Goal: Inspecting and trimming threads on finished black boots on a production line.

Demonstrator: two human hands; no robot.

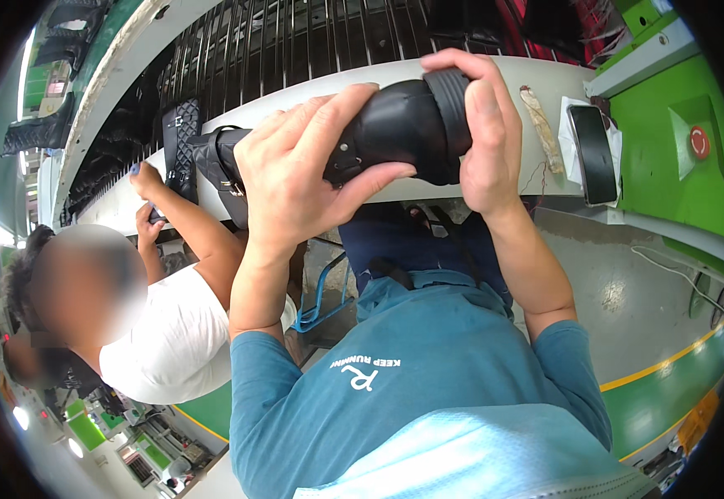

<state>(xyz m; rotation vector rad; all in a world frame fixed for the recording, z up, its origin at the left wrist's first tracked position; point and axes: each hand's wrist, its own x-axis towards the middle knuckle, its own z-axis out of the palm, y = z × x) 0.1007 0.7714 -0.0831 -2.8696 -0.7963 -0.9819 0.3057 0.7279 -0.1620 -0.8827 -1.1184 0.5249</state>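
A black boot (391, 125) lies on its side between my two hands, above the white bench ledge. Its ribbed sole at the toe (448, 104) points right, and the quilted shaft with straps (216, 158) reaches left. My left hand (291, 158) wraps round the boot near the ankle, the thumb stretched along its near side. At the toe end, my right hand (488, 125) grips the sole, with fingers over the far side and the thumb bent against it. The boot's underside is hidden from me.
A co-worker in a white top (171, 341) sits close on my left, hands near another quilted boot (182, 137). Metal rollers (295, 46) run behind the ledge (536, 75). To the right are a phone (592, 154), a worn stick-like piece (542, 129) and a green machine with a red button (699, 143).
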